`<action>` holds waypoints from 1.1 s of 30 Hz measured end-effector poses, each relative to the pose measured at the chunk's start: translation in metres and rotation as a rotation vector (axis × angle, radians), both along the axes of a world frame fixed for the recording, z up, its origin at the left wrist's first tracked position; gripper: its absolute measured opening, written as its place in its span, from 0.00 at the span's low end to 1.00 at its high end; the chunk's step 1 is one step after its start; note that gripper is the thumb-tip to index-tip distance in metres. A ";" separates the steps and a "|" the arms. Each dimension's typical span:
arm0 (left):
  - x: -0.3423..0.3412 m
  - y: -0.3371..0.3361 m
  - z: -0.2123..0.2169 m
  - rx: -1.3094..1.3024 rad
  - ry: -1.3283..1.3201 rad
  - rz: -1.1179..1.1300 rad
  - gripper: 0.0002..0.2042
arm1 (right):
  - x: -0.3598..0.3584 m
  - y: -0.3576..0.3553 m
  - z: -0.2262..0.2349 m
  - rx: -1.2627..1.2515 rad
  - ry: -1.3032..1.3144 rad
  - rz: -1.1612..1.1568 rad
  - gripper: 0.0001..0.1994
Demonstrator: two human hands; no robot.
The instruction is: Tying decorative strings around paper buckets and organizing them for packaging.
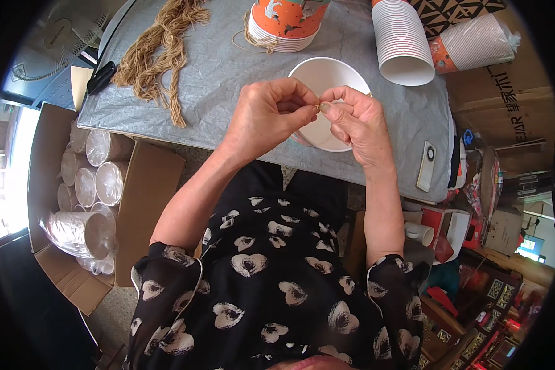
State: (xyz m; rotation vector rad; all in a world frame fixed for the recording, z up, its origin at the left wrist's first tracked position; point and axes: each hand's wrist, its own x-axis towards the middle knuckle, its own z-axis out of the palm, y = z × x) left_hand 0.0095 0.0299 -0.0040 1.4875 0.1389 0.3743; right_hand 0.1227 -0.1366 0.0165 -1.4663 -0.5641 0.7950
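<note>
My left hand (271,114) and my right hand (357,120) meet fingertip to fingertip above a white paper bucket (342,73). Both are closed in a pinch on a tiny tan bit that looks like the end of a piece of twine; most of it is hidden by the fingers. The bucket lies tilted on the table with its open mouth toward me, partly covered by my hands. Beyond it stands a stack of orange-and-white paper buckets (283,38) with loops of twine hanging at the side. A bundle of tan twine (157,61) lies at the far left.
A grey cloth covers the table (222,80). More nested buckets (404,46) and a plastic-wrapped stack (475,46) lie at the far right. A phone (426,166) rests near the right edge. Black-handled scissors (102,78) sit left. Below stands an open carton (151,203) of wrapped buckets.
</note>
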 end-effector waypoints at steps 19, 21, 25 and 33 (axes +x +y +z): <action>-0.002 0.002 -0.001 -0.234 0.004 -0.044 0.04 | 0.005 -0.003 -0.012 0.245 0.204 0.000 0.08; -0.003 0.003 -0.003 -0.190 0.003 -0.052 0.03 | 0.004 -0.001 -0.005 0.179 0.135 0.002 0.09; -0.002 0.003 -0.003 -0.136 -0.006 -0.058 0.04 | -0.002 0.004 0.000 0.040 -0.061 0.025 0.11; -0.002 0.003 0.002 -0.171 0.017 -0.071 0.04 | 0.000 0.000 -0.003 0.098 -0.041 0.014 0.09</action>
